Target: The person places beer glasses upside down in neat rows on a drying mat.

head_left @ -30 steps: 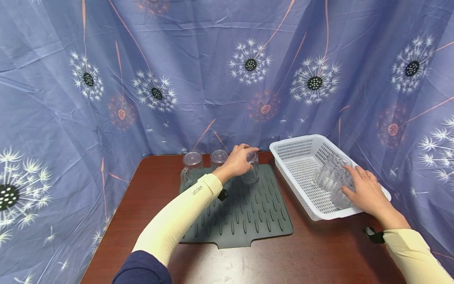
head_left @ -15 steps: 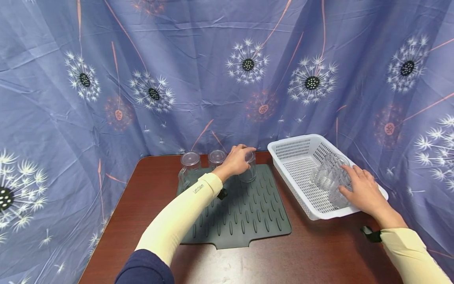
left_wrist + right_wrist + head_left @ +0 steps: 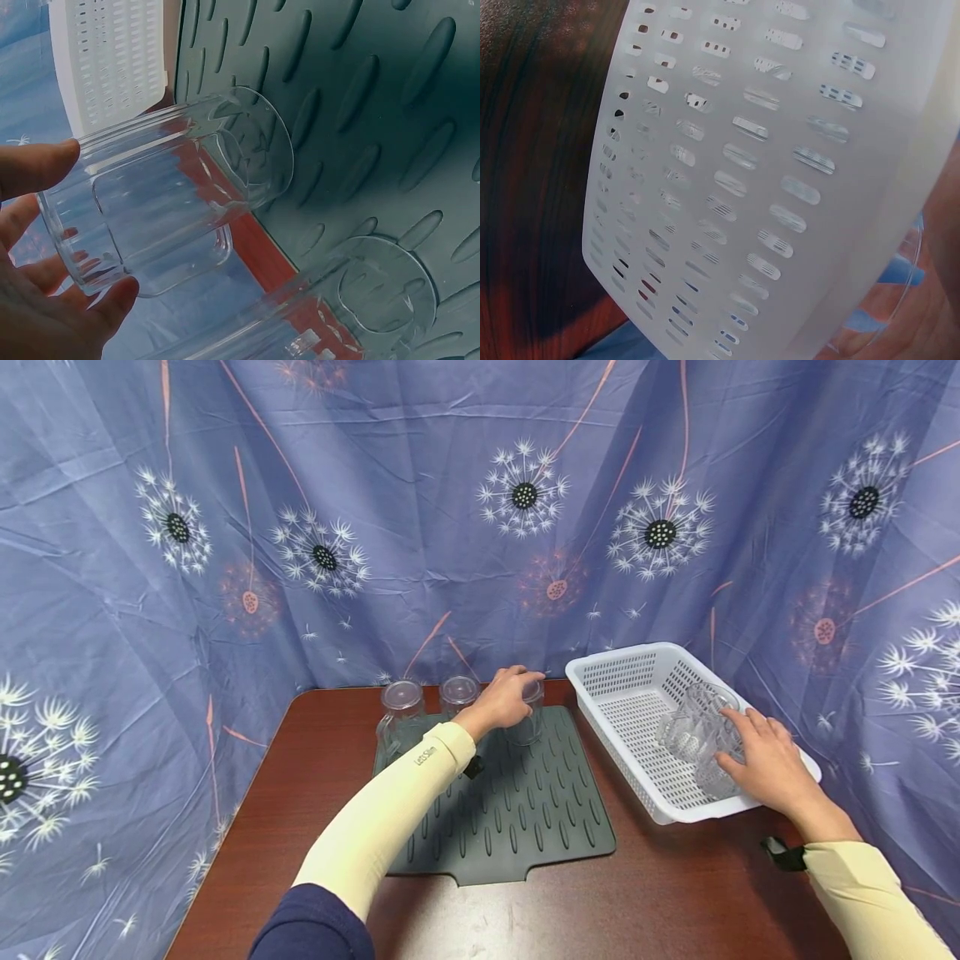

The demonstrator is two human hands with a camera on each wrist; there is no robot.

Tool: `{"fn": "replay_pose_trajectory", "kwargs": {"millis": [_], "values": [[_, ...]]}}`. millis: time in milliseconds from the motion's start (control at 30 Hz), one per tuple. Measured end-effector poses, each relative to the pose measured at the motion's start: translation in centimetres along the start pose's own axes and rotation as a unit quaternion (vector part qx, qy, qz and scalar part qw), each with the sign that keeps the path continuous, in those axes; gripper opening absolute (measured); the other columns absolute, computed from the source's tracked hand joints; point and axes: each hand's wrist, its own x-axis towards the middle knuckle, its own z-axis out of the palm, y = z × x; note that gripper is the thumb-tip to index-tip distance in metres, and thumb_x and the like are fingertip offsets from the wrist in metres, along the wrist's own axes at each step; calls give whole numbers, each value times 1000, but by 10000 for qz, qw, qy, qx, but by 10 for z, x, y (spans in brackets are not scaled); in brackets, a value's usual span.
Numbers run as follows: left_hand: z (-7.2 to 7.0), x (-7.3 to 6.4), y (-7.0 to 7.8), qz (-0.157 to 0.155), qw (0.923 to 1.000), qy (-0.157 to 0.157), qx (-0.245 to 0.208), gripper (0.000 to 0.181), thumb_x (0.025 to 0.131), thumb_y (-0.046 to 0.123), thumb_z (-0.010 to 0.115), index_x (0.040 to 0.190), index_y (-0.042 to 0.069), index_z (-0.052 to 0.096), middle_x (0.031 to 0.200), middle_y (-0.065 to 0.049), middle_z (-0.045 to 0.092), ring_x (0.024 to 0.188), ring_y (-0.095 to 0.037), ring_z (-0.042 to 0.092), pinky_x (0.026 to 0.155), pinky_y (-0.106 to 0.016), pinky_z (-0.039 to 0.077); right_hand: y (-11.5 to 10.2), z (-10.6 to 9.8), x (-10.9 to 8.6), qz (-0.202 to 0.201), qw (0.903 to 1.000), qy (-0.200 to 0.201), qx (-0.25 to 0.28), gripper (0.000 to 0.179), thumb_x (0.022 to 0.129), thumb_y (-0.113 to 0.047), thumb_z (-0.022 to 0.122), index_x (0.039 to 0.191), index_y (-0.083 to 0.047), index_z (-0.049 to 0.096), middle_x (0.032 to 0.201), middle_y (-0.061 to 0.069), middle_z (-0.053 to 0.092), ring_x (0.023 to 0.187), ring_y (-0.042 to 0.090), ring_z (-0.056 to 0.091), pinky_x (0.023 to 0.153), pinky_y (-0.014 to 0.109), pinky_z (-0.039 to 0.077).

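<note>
1. Overhanging the white basket (image 3: 645, 718), the right hand (image 3: 772, 764) is placed by clear mugs (image 3: 688, 735); its grip cannot be told;
2. an upturned mug (image 3: 169, 176) on the dark mat (image 3: 517, 814) is gripped by the left hand (image 3: 504, 697);
3. behind, a blue curtain (image 3: 435, 493) is hung.

a blue curtain (image 3: 427, 502) printed with white dandelions (image 3: 524, 496) hangs behind a glossy reddish-brown table (image 3: 288, 785).

1. Curtained-off table spot; the kind of room cannot be told.
2. Dandelion-print curtain (image 3: 420, 527) hangs behind and beside the brown tabletop (image 3: 300, 777).
3. Kitchen-type wares: ridged mat (image 3: 510, 827), white basket (image 3: 626, 760), clear mugs (image 3: 402, 696).
</note>
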Motion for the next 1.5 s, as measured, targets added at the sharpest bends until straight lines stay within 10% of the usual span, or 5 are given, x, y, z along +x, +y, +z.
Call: {"fn": "replay_pose_trajectory", "kwargs": {"millis": [767,1500], "values": [[1,-7,-7,-75,9999,145,-54,64,98,13,62,156,27,39,168,-9,18,156,-29,14,100,-46,47,-1,1,4,-73,9999,-98,100,72,82,-15,77,143,1,42,137,43,40,118,70,35,89,77,30],[-1,-50,-5,254,9975,627,-186,63,99,23,64,156,26,38,167,-9,20,155,-29,17,115,-53,35,1,-9,0,92,9996,-75,249,63,87,-17,75,140,1,45,133,35,50,108,65,46,87,71,35]]}}
